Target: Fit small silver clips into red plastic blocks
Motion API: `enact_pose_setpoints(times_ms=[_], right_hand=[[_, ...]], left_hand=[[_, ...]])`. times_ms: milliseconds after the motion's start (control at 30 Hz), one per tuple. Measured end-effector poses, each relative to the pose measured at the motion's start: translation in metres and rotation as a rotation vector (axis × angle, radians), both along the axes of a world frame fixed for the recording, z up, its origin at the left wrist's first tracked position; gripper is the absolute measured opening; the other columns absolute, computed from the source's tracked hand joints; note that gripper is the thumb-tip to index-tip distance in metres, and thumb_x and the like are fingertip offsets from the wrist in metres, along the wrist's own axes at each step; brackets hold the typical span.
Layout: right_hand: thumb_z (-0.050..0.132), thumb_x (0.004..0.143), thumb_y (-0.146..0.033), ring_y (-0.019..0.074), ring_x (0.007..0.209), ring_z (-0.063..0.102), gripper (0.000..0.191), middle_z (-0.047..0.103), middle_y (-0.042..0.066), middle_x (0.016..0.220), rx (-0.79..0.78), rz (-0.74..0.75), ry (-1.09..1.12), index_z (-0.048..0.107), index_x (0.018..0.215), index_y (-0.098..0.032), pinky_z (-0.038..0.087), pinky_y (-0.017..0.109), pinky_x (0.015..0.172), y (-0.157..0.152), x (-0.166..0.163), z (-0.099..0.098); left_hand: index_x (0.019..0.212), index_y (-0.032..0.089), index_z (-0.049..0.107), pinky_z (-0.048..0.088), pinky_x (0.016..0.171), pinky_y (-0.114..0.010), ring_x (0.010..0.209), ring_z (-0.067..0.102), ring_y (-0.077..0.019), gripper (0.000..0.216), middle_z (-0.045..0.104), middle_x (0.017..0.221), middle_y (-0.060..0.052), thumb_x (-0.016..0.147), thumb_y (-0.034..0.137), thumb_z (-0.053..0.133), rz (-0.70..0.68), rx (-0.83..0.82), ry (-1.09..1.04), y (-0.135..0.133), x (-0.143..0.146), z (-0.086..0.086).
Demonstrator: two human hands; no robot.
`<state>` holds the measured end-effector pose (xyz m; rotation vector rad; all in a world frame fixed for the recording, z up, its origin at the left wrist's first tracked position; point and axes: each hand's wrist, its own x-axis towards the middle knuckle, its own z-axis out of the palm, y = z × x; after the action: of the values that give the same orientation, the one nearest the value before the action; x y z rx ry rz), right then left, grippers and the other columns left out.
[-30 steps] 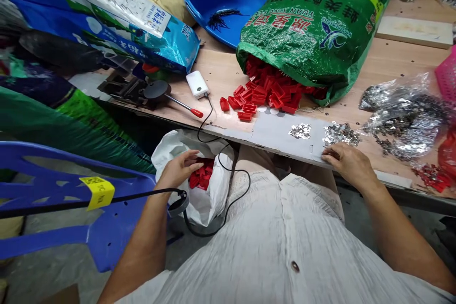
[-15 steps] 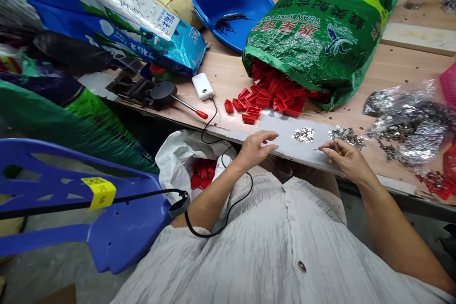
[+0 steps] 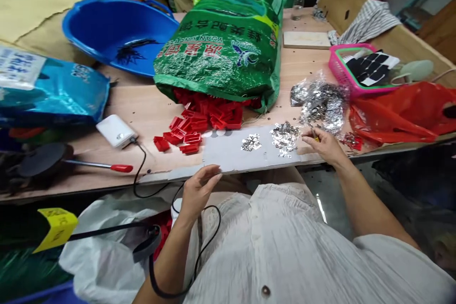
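My left hand [image 3: 197,190] is at the table's front edge, fingers and thumb apart, with nothing visible between them. My right hand [image 3: 324,145] is closed on a small thin tool with a yellow part [image 3: 316,137]; its exact kind is unclear. Left of that hand, a pile of small flat metal pieces [image 3: 285,135] lies at the end of a grey sheet [image 3: 228,154]. A smaller heap of shiny metal pieces [image 3: 251,142] rests on the same sheet. Red plastic parts [image 3: 192,137] spill toward the sheet from a green sack [image 3: 217,52].
Behind stand a blue basin [image 3: 103,33] with dark strands and a blue bag [image 3: 53,90]. A white power bank [image 3: 117,130] trails a black cable near a red-tipped lever [image 3: 121,167]. Rightward are clear bags of metal pieces [image 3: 322,104], a pink basket [image 3: 338,69] and a red bag [image 3: 395,114].
The view has turned to the right, bringing the pink basket and red bag into sight. My right hand has shifted to the right of the metal pile, still holding the small tool. My left hand stays open.
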<state>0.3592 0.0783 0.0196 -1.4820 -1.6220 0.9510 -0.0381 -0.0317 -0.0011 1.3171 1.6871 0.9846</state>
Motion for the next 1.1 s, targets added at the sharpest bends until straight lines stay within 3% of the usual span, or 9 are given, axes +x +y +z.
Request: enact_pose_setpoints(times_ms=[167, 267, 367, 600, 933, 1100], right_hand=[[0.059, 0.084, -0.035, 0.0240, 0.080, 0.064, 0.023, 0.073, 0.008, 0.088, 0.109, -0.307, -0.586, 0.072, 0.097, -0.021, 0.045, 0.036, 0.076, -0.001, 0.060, 0.016], [0.053, 0.087, -0.035, 0.0276, 0.083, 0.064, 0.028, 0.072, 0.013, 0.088, 0.102, -0.439, -0.768, 0.071, 0.100, -0.018, 0.045, 0.037, 0.076, -0.003, 0.075, 0.019], [0.046, 0.091, -0.034, 0.0314, 0.091, 0.063, 0.034, 0.069, 0.020, 0.094, 0.054, -0.506, -0.865, 0.069, 0.101, -0.012, 0.045, 0.041, 0.080, -0.005, 0.078, 0.009], [0.052, 0.087, -0.027, 0.0344, 0.099, 0.062, 0.042, 0.065, 0.025, 0.105, -0.042, -0.532, -0.896, 0.059, 0.121, -0.004, 0.046, 0.044, 0.086, -0.018, 0.089, -0.023], [0.046, 0.092, -0.028, 0.0327, 0.108, 0.059, 0.047, 0.064, 0.024, 0.115, 0.123, -0.411, -0.796, 0.055, 0.132, -0.005, 0.048, 0.046, 0.094, -0.049, 0.058, -0.029], [0.046, 0.090, -0.026, 0.0357, 0.117, 0.056, 0.055, 0.059, 0.028, 0.125, 0.084, -0.475, -0.753, 0.049, 0.138, -0.001, 0.045, 0.050, 0.098, -0.044, 0.063, -0.036]], left_hand=[[0.104, 0.017, 0.069, 0.054, 0.095, -0.040, 0.096, 0.071, -0.0247, 0.047, 0.075, 0.099, -0.009, 0.070, 0.050, 0.076, 0.061, -0.041, -0.079, 0.000, -0.005, -0.006], [0.104, 0.018, 0.069, 0.054, 0.095, -0.040, 0.094, 0.071, -0.0240, 0.048, 0.075, 0.097, -0.009, 0.070, 0.051, 0.076, 0.076, -0.046, -0.081, 0.002, -0.006, -0.008], [0.103, 0.018, 0.069, 0.055, 0.094, -0.040, 0.093, 0.071, -0.0238, 0.047, 0.075, 0.097, -0.009, 0.070, 0.051, 0.077, 0.074, -0.040, -0.106, 0.003, -0.008, -0.009], [0.101, 0.019, 0.069, 0.056, 0.094, -0.038, 0.096, 0.071, -0.0231, 0.044, 0.075, 0.096, -0.008, 0.070, 0.048, 0.079, 0.070, -0.032, -0.166, 0.001, -0.008, -0.009], [0.102, 0.019, 0.069, 0.054, 0.095, -0.038, 0.094, 0.070, -0.0217, 0.043, 0.075, 0.096, -0.007, 0.070, 0.046, 0.078, 0.090, -0.017, -0.182, 0.004, -0.009, -0.014], [0.100, 0.018, 0.068, 0.055, 0.094, -0.038, 0.092, 0.070, -0.0215, 0.043, 0.075, 0.094, -0.008, 0.069, 0.046, 0.079, 0.094, -0.006, -0.197, 0.004, -0.008, -0.012]])
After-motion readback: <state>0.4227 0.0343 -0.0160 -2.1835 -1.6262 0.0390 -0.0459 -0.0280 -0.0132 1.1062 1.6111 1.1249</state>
